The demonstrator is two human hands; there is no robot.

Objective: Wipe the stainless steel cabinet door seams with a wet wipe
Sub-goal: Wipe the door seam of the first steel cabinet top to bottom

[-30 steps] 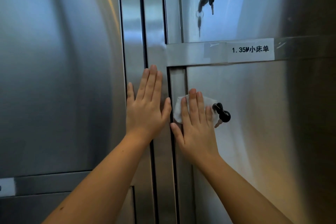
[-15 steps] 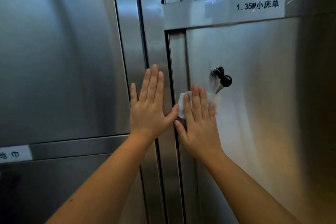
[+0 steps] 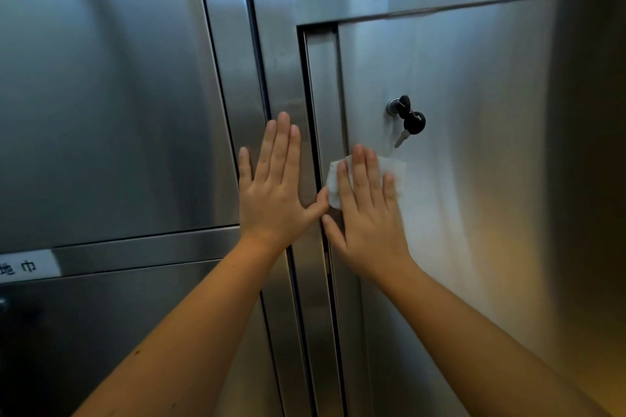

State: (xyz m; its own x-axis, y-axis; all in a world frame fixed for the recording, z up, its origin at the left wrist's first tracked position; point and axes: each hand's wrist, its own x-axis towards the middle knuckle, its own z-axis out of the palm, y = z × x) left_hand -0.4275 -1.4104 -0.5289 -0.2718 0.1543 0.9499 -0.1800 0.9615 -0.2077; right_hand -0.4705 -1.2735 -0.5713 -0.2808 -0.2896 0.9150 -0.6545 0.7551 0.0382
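Presently the seam (image 3: 310, 95) runs exposed above both hands, and the key (image 3: 410, 122) hangs just above the right hand (image 3: 367, 213). That hand presses the white, crumpled wet wipe (image 3: 395, 167) flat on the cabinet door (image 3: 481, 186) beside the seam, fingers straight and together. The left hand (image 3: 274, 193) lies flat on the frame (image 3: 281, 54), fingers straight.

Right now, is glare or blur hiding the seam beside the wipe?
Head view: no hard glare on the seam, which reads as a clear dark line; soft reflections streak the door; the right edge falls into shadow, with a yellow cast low down; the wide angle bends the verticals; the wet wipe under the right hand looks slightly soft.
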